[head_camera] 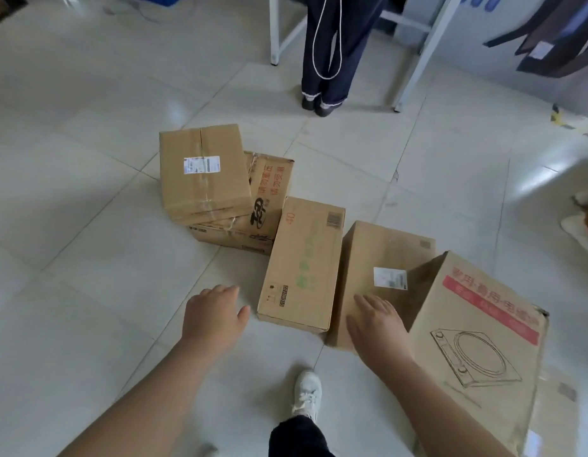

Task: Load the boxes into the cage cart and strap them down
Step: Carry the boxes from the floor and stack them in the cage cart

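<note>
1. Lying on the pale tiled floor (88,199) are five cardboard boxes, grouped close together ahead of the person.
2. At the far left of the group, a taped box (203,173) with a white shipping label sits on top of a red-lettered box (273,192), covering most of its left part.
3. Just right of that stack, a long box (302,262) lies flat with its narrow end toward the person; it carries an orange "40", faded green print and a barcode near the far corner.
4. Beside it on the right stands a labelled box (378,252), with a small white sticker on its upper face.
5. A larger cooker box (477,341), printed with a red banner and a line drawing of a hob, is tilted and leans against the right side of the labelled box.
6. The left hand (213,319) is held out above the floor just left of the long box's near end, fingers relaxed and holding nothing, thumb pointing toward that box.
7. The right hand (376,319) is spread flat, palm down, over the near part of the labelled box; whether it actually touches the cardboard cannot be told.
8. The person's white sneaker (306,394) is planted on the floor between the two forearms.
9. Beyond the boxes, another person's legs in dark trousers (324,61) stand beside the white metal legs of a desk (418,61).
</note>
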`<state>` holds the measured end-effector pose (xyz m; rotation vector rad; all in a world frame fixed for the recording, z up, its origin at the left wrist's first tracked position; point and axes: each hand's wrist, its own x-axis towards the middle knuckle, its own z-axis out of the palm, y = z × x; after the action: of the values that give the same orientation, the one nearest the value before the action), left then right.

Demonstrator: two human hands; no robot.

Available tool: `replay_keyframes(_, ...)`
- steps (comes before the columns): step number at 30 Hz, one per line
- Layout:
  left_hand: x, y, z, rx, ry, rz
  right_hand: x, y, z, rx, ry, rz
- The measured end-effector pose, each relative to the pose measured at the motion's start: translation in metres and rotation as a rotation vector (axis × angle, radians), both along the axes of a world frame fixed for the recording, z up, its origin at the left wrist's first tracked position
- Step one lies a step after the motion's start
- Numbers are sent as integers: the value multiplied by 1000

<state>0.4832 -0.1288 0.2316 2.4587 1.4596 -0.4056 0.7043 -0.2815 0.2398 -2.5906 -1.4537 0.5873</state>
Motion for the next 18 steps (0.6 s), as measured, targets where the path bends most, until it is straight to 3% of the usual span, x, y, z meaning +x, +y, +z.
replay_keyframes(8, 60, 47, -158, -116, 59, 77, 53, 58, -165, -149, 33, 49)
replay_keyframes(18, 90, 72, -333, -281, -21, 139, 61, 98, -334, -317, 86, -31)
